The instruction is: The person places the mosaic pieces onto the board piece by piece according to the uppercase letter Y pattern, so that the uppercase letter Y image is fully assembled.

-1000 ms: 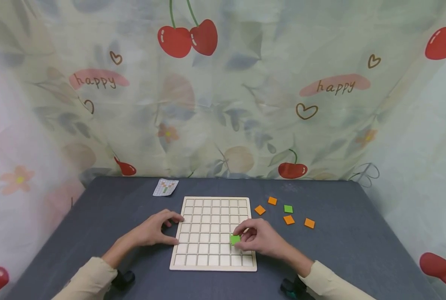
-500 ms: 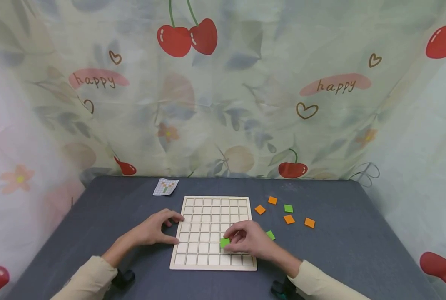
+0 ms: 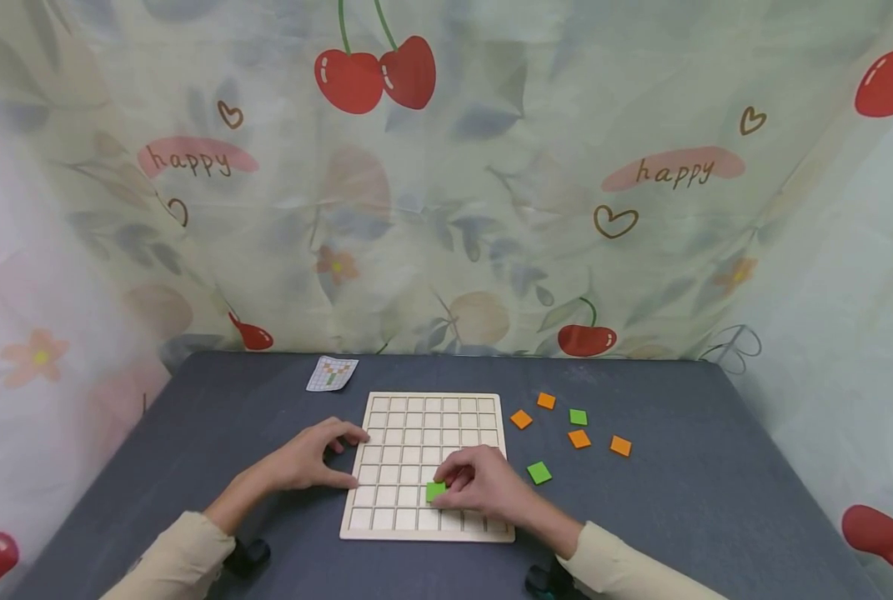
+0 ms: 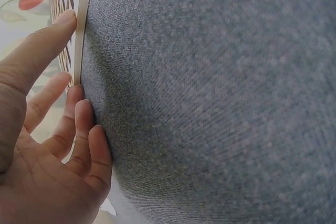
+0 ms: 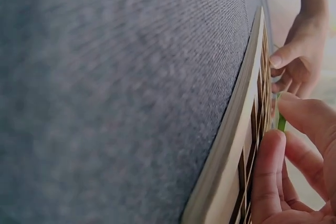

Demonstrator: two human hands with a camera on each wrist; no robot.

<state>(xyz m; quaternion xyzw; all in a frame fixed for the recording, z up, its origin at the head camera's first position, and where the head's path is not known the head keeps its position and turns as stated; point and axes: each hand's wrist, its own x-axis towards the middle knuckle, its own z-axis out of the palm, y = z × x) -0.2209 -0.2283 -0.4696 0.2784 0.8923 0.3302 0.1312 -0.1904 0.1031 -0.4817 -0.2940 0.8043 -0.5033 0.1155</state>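
A pale wooden grid board point(image 3: 393, 456) lies flat on the dark table in the head view. My right hand point(image 3: 484, 483) pinches a green square tile point(image 3: 435, 492) between thumb and fingers, low over the board's lower middle cells. In the right wrist view the green tile point(image 5: 282, 123) shows edge-on between the fingertips, close over the grid. My left hand point(image 3: 311, 457) rests at the board's left edge, thumb and fingertips touching the rim with the fingers loosely spread. The left wrist view shows the thumb on the wooden rim point(image 4: 81, 35).
Right of the board lie two more green tiles, one nearer point(image 3: 539, 473) and one farther point(image 3: 578, 417), and several orange tiles point(image 3: 579, 438). A small card with a coloured grid pattern point(image 3: 332, 374) lies at the back left of the table point(image 3: 686, 500).
My right hand has carried the green tile leftward and slightly nearer over the board. The nearer loose green tile, hidden behind that hand at first, has come into view. The left hand stays put.
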